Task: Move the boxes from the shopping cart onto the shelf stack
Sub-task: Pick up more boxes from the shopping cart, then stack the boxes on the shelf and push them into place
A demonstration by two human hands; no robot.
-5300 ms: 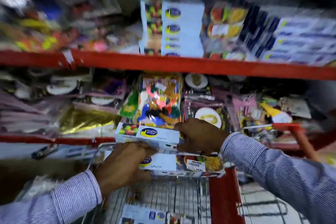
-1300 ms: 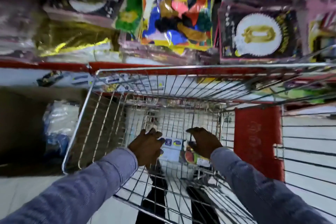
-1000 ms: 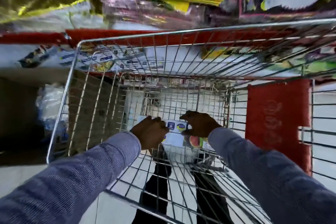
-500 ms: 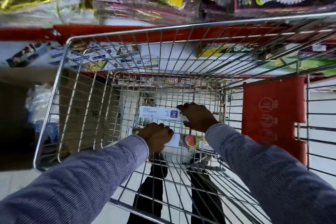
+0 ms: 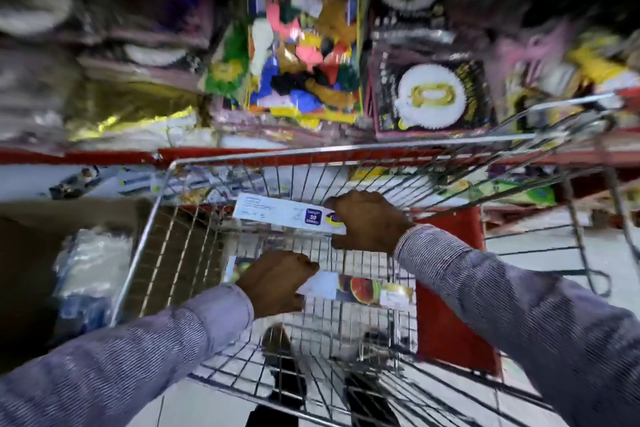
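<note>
- Inside the wire shopping cart (image 5: 149, 229), toward twelve o'clock of the basket: right hand (image 5: 369, 222) clamped around the right end of a long white box (image 5: 277, 213), thumb below, other fingers curled over the top edge, box lifted clear of the basket floor.
- At seven o'clock from that box: left hand (image 5: 277, 282) closed over the left part of a second box (image 5: 367, 289) with fruit pictures on its face, knuckles up, fingers wrapped on the far edge; cannot tell whether this one rests on the wire or hangs free.
- Boxes well apart, one per hand, both within the basket walls.
- Beyond the cart rim at twelve o'clock: red shelf edge (image 5: 86, 156), with a balloon packet (image 5: 304, 45) and a dark packet bearing a gold digit (image 5: 429, 94) above it; no stack of matching boxes plainly visible, too blurred to say more.
- Step in hand, by judgement: pickup and lift-out, two boxes at once, nothing yet shelved from this pair.
- Next move calls for raising both boxes over the front rim without snagging wire, then levelling them flat for the stack.
- Risk: long box held by one end only, prone to droop or twist.
</note>
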